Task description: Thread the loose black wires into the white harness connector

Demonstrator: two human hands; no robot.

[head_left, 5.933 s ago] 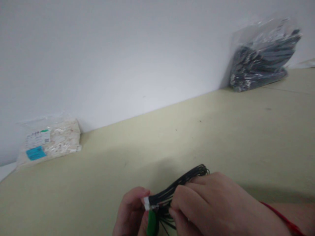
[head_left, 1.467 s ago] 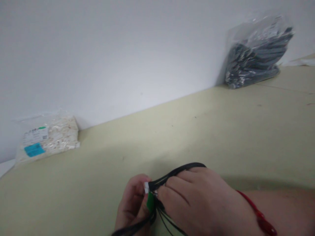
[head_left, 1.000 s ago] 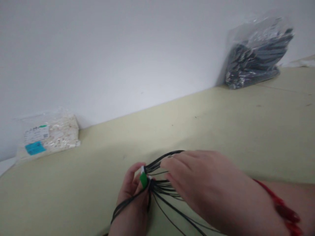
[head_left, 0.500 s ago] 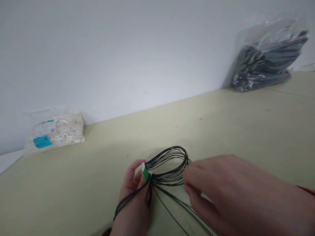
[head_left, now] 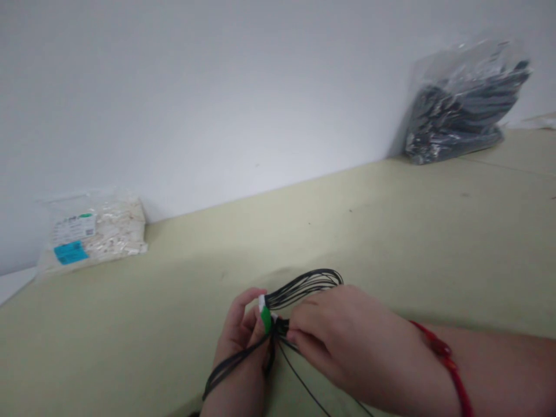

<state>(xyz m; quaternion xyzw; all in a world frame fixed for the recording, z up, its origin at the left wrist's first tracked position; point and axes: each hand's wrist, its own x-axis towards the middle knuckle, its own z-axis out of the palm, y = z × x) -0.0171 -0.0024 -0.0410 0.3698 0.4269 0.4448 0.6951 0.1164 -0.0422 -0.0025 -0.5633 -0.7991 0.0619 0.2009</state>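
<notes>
My left hand [head_left: 243, 336] is closed around a white connector [head_left: 262, 302] with a green mark [head_left: 266, 319]. Thin black wires [head_left: 304, 285] leave the connector, loop to the right and come back towards it. My right hand [head_left: 339, 336] pinches the lower side of this loop close to the connector and hides part of it. Other black wires [head_left: 230, 365] drape across my left wrist, and a few strands [head_left: 304, 385] trail down towards the bottom edge.
On the pale green table [head_left: 174, 313], a clear bag of whitish parts [head_left: 117, 229] lies at the left against the wall [head_left: 243, 104]. A clear bag of dark items [head_left: 464, 113] leans on the wall at the back right.
My right hand has moved left along the wires, nearer the connector, and its red bracelet now shows more fully. The view has shifted slightly.
</notes>
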